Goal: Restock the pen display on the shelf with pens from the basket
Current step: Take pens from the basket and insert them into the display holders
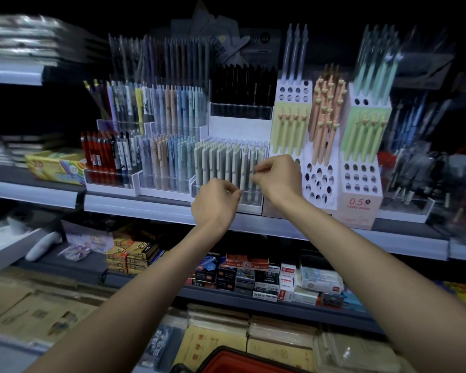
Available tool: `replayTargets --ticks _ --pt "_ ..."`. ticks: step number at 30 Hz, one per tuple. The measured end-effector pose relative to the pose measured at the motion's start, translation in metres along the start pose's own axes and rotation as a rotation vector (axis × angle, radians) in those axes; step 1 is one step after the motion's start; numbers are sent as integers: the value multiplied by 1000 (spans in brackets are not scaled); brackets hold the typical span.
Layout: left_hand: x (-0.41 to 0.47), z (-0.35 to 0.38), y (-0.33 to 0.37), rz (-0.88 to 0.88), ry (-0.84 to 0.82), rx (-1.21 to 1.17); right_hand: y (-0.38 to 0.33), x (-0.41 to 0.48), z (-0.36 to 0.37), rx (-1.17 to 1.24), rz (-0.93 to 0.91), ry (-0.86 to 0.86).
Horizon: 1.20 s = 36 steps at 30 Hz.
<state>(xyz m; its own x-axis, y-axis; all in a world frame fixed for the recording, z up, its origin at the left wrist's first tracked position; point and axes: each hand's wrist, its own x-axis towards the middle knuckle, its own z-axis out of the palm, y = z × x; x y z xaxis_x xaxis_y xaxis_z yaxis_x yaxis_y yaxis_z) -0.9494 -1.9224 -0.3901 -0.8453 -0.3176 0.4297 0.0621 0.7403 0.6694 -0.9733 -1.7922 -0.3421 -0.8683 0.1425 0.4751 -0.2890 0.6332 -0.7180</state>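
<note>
A clear display box (199, 188) on the middle shelf holds rows of upright pale grey-green pens (221, 160). Both my hands are at its right end. My right hand (277, 176) pinches the top of one pale pen (254, 160) standing in the front row. Lower and to the left, my left hand (215, 203) has its fingertips pinched at the barrel of a neighbouring pen near the box's front wall. A red basket (234, 362) shows at the bottom edge; what is inside it is hidden.
Other pen stands crowd the shelf: red and patterned pens (105, 157) at left, pastel pens (170, 157) beside them, black pens (242, 84) behind, white holed stands (361, 181) at right. The shelf edge (280, 227) runs below. Boxed stationery (264, 278) fills the lower shelf.
</note>
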Motion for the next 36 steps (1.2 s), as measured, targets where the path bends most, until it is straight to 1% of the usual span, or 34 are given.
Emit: replayTargets --ticks 4,6,8,11,14,17,21,26,32,36 --pt "-17 -19 -15 212 -52 30 14 -25 -25 -126 -107 -83" --pt "-28 -30 -21 288 -92 97 22 -38 -38 -170 -142 -123" --pt "-38 -38 -24 325 -133 182 28 -51 -51 -224 -157 -175" --pt "-55 -50 -25 387 -135 300 33 -70 -67 -425 -166 -242" --pt "-74 -58 -24 415 -145 363 37 -91 -83 -593 -132 -344" --pt "-95 -65 -22 429 -141 388 41 -110 -98 -672 -96 -411" --pt "-121 -68 -22 413 -162 415 52 -132 -115 -724 -107 -426" --pt "-149 -59 -25 434 -178 448 75 -157 -127 -719 -85 -443" --pt "-179 -22 -35 487 -255 521 118 -194 -116 -716 -72 -473" --pt "-194 9 -47 519 -343 582 157 -221 -99 -699 -45 -526"
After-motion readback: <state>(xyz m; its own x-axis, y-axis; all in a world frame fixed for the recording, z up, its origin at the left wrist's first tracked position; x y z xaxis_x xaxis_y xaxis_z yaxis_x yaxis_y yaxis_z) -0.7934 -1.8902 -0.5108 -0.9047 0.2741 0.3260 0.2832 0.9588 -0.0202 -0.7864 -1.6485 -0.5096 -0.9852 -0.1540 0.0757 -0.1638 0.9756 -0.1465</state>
